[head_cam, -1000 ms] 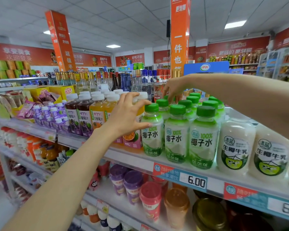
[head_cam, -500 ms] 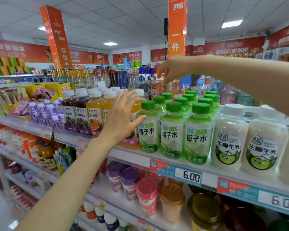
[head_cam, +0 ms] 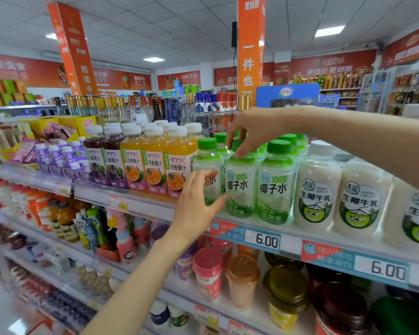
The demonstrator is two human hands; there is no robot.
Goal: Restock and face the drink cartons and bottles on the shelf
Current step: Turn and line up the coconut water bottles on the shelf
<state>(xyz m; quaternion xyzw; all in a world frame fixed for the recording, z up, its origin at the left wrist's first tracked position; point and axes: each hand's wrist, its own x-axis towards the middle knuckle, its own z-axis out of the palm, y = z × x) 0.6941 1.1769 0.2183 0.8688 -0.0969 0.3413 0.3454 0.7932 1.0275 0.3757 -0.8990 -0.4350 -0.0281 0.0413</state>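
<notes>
Green-capped coconut water bottles stand in rows on the top shelf [head_cam: 155, 207]. My left hand [head_cam: 198, 201] curls round the lower body of the leftmost front bottle [head_cam: 208, 163], thumb across its label. From above, my right hand [head_cam: 252, 131] pinches the cap of the middle front bottle [head_cam: 241, 187], hiding most of that cap. The right front bottle [head_cam: 276, 184] stands untouched beside it. Left of them are orange passion-fruit juice bottles [head_cam: 155, 163] and dark grape juice bottles [head_cam: 97, 160]. White coconut milk bottles [head_cam: 317, 187] are on the right.
Small purple cartons [head_cam: 56, 153] sit at the shelf's left end. Glass spirit bottles [head_cam: 203, 110] stand behind the drinks. The shelf below holds plastic cups [head_cam: 208, 274] and lidded jars [head_cam: 286, 293]. Price tags [head_cam: 266, 239] line the shelf edge.
My left hand left the orange juice bottle and moved right onto the leftmost coconut water bottle. My right hand came forward and down from the back rows onto the middle front bottle's cap.
</notes>
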